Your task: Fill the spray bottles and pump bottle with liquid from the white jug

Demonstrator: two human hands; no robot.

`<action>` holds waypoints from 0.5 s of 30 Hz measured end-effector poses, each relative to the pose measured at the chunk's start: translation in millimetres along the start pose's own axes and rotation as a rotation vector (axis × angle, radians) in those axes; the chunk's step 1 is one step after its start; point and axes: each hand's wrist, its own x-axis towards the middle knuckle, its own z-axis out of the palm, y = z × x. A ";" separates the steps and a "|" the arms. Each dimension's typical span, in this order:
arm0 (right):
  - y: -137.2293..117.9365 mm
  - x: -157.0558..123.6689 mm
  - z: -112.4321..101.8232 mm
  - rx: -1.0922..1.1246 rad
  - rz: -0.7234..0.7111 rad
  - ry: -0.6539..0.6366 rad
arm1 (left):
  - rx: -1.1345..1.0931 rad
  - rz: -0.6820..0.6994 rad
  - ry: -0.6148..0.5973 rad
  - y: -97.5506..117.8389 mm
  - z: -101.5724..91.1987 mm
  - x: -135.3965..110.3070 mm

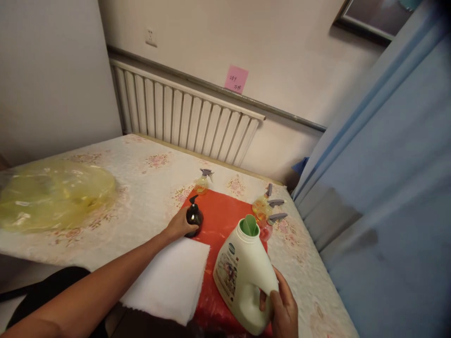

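Observation:
My left hand (180, 222) is wrapped around a dark pump bottle (195, 218) that stands on the red sheet (225, 206). At the lower right, my right hand (284, 305) grips the handle of a large pale green detergent jug (243, 277). The jug is tilted a little to the left, and its mouth is uncapped, with a green pouring spout (249, 225) inside. A folded white cloth (172, 277) lies below my left forearm, partly over the red sheet.
A spray bottle (202, 182) with yellow liquid stands behind the pump bottle. More spray bottles, yellow (261, 206) and pink (267, 231), stand behind the jug. A yellowish plastic bag (56, 195) lies at the left of the flowered tablecloth (155, 188). A blue curtain (380, 178) hangs along the right edge.

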 end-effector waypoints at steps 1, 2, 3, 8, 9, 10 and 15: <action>0.1 -1.0 0.6 0.013 0.011 0.009 | -0.001 -0.004 -0.005 2.8 -4.2 2.8; 0.5 -2.1 1.2 0.021 0.022 0.026 | 0.001 -0.001 -0.003 6.5 -8.4 6.3; 1.1 -3.2 1.9 0.025 0.031 0.048 | 0.003 0.005 0.017 10.9 -12.4 10.5; 7.6 -6.5 3.8 0.081 0.053 0.106 | 0.014 0.085 0.110 38.0 -17.6 35.7; 8.9 -7.0 4.0 0.099 0.061 0.102 | 0.010 0.094 0.108 43.2 -14.6 40.4; 10.0 -7.6 4.3 0.116 0.068 0.094 | 0.001 0.096 0.097 48.1 -10.1 44.9; 9.1 -12.2 6.9 0.135 0.057 0.039 | -0.079 0.145 0.008 70.0 29.2 68.9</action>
